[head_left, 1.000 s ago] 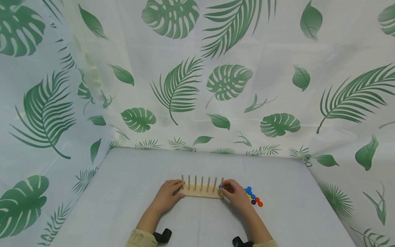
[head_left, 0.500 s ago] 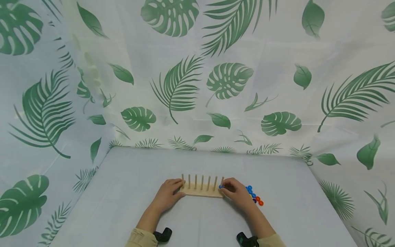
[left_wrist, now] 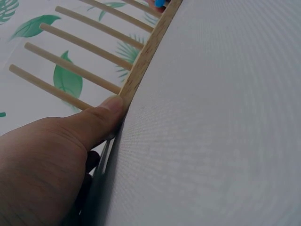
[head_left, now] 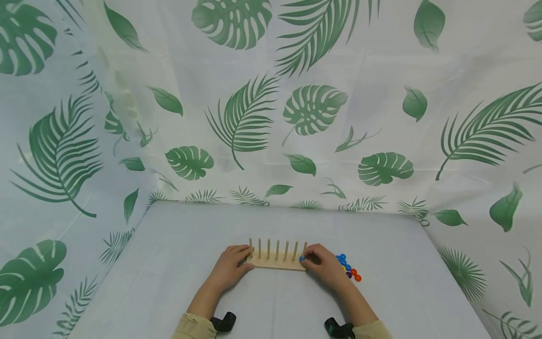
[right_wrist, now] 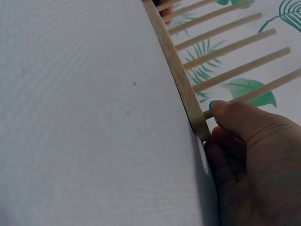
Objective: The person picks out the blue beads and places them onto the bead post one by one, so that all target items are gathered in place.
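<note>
1. The wooden peg rack point(head_left: 275, 264) lies on the worktop point(head_left: 271, 301) between the two hands, its row of upright pegs running from one hand to the other.
2. The left hand point(head_left: 230, 268) grips the rack's near end, thumb along the front edge of the base and fingers behind; I take this as bracing.
3. The right hand point(head_left: 323, 268) pinches a blue bead point(head_left: 302, 258) between thumb and finger at the end peg point(head_left: 305, 247) beside it.
4. In the right wrist view the peg runs through that pinch, and a short bare stretch of it shows between the bead and the base. So the step in hand seems to be seating the bead, threaded but not yet down.
5. The pegs between the hands carry no beads, so the work looks barely begun.
6. The next move probably calls for sliding the bead straight down to the base, then loosening the right hand's pinch without knocking the peg, while the left hand keeps the rack from shifting.
7. After that, the loose beads point(head_left: 348, 267), blue, orange-red, yellow and dark, sit just outside the right hand, so a short sideways reach should do.
</note>
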A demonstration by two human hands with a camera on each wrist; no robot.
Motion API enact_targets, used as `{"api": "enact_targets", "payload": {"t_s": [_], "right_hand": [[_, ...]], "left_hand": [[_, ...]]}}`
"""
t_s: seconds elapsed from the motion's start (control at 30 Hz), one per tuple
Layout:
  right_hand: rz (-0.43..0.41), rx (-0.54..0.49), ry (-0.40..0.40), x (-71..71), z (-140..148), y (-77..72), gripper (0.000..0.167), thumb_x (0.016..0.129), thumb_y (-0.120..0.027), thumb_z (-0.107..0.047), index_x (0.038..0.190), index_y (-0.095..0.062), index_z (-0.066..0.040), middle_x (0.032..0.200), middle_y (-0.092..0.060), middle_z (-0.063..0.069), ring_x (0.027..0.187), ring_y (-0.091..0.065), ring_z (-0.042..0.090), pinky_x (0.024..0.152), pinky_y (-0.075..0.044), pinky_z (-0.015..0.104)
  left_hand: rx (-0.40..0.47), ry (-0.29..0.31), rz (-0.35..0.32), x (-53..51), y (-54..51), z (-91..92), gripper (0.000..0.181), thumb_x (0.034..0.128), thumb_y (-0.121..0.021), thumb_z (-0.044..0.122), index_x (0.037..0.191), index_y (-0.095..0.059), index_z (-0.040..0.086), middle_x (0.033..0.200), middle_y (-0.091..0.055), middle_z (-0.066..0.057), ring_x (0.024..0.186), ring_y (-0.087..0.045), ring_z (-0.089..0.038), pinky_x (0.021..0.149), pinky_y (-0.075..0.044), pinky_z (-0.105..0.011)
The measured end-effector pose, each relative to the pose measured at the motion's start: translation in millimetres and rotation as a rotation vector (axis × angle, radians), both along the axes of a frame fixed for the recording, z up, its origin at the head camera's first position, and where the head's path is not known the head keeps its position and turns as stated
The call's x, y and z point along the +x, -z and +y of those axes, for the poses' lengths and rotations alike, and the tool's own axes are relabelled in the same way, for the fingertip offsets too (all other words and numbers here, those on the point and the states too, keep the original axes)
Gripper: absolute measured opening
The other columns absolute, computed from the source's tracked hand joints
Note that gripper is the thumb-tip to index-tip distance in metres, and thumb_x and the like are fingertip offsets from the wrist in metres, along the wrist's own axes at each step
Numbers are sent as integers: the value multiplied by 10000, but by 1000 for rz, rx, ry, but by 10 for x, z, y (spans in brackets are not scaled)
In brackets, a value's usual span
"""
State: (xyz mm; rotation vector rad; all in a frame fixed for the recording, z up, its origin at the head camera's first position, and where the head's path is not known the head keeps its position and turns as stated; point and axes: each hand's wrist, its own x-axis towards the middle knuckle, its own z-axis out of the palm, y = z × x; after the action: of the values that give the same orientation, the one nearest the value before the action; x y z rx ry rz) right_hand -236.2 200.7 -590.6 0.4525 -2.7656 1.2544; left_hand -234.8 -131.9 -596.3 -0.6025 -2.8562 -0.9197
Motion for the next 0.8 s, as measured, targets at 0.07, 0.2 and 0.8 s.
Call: {"api": "enact_targets", "payload": {"t_s": [0.07, 0.2, 0.8], "right_hand": [[6, 15, 3, -2, -4, 9, 192, 868, -776, -223, 961, -639, -321, 1004, -608, -151, 952, -571, 49, 887, -531, 271], [-5, 27, 16, 10, -25, -9, 201, 864, -777, -202, 946, -645, -330, 1030, -607, -155, 971, -571, 57, 906, -533, 291], [-91, 49, 79, 51, -77, -163, 204, 875, -753, -180, 1055, -705, -263, 1125, -650, -93, 1093, -613, 128, 981, -537, 408]], "left_hand": [[-1, 0, 0, -2, 0, 0, 531, 915, -691, 362, 1370, -596, 105, 1406, -583, -54, 1330, -491, -310, 1108, -412, -513], [0, 1, -2, 2, -4, -2, 533, 915, -689, 369, 1372, -596, 110, 1408, -583, -46, 1331, -491, -307, 1112, -411, -509], [-6, 4, 1, -8, 18, -12, 547, 911, -691, 389, 1381, -591, 127, 1414, -581, -35, 1336, -490, -298, 1114, -416, -499]]}}
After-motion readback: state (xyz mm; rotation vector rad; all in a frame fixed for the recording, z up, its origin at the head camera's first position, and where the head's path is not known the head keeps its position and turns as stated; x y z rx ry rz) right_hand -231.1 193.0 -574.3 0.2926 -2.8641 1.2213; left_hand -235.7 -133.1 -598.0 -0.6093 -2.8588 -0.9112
